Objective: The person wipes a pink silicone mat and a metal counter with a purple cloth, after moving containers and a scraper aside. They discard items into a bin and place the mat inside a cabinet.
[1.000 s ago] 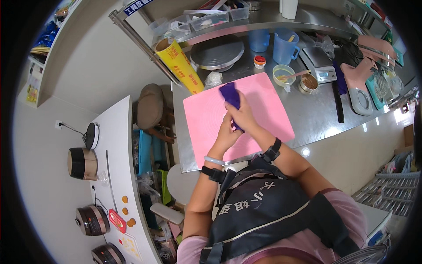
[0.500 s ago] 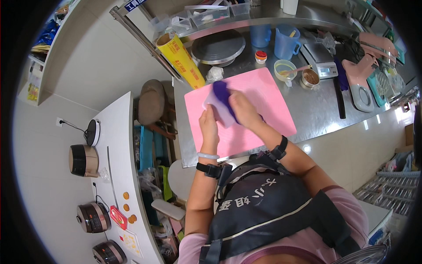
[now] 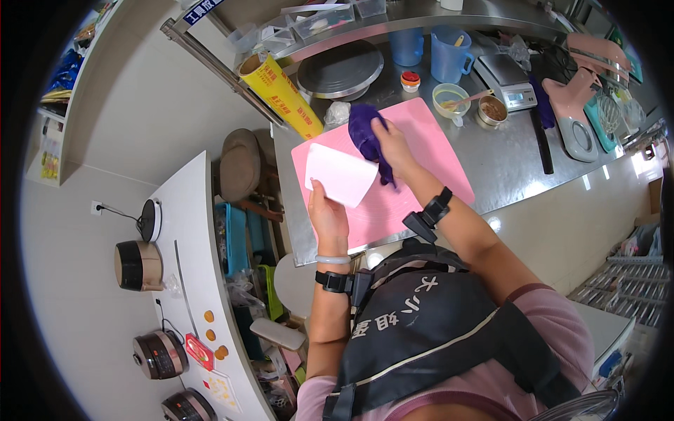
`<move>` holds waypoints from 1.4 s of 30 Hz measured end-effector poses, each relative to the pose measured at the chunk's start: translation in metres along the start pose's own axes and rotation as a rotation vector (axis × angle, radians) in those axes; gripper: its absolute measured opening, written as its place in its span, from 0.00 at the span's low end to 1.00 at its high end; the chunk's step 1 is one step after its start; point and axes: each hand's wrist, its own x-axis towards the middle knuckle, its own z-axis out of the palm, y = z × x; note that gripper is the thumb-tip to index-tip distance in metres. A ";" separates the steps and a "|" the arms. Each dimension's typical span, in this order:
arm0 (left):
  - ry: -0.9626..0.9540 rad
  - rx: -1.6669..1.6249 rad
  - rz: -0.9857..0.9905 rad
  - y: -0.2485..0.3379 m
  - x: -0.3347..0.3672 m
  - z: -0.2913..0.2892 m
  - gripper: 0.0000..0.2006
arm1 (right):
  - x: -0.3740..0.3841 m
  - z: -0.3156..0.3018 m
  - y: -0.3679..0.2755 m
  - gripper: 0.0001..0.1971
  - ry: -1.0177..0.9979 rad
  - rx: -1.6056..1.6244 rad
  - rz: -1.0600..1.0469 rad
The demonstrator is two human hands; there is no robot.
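- Left hand (image 3: 330,221): thumb on the face of the white sheet (image 3: 341,175), gripping its lower edge over the mat's left part.
- Right hand (image 3: 397,152): closed around the bunched purple cloth (image 3: 366,133), just beside the sheet.
- Pink mat (image 3: 432,179): flat on the steel table (image 3: 495,172), beneath both.
- Beyond the mat: yellow roll (image 3: 286,100), turntable (image 3: 340,69), bowl (image 3: 450,93), cup (image 3: 491,112).
- Farther: blue jug (image 3: 449,59).

Head view: fisheye, head-mounted, directed steeply downward from above the wearer. Apron (image 3: 435,316) at 5 o'clock, near the lens; steel table (image 3: 491,161) toward 2 o'clock, farther off; white counter (image 3: 196,252) at 8 o'clock. Rim darkened.
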 end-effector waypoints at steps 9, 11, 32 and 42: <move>0.340 0.231 0.071 -0.037 0.023 0.004 0.21 | -0.065 0.039 0.018 0.22 -0.244 0.863 0.459; 0.389 0.294 0.079 -0.037 0.029 -0.007 0.22 | -0.076 0.044 0.009 0.21 -0.159 0.801 0.477; -0.757 1.317 0.822 -0.041 -0.022 0.031 0.19 | -0.070 -0.060 0.032 0.26 -0.055 0.628 0.447; -0.077 0.716 -0.141 -0.064 -0.004 -0.017 0.10 | -0.077 -0.141 0.020 0.21 0.195 0.236 0.453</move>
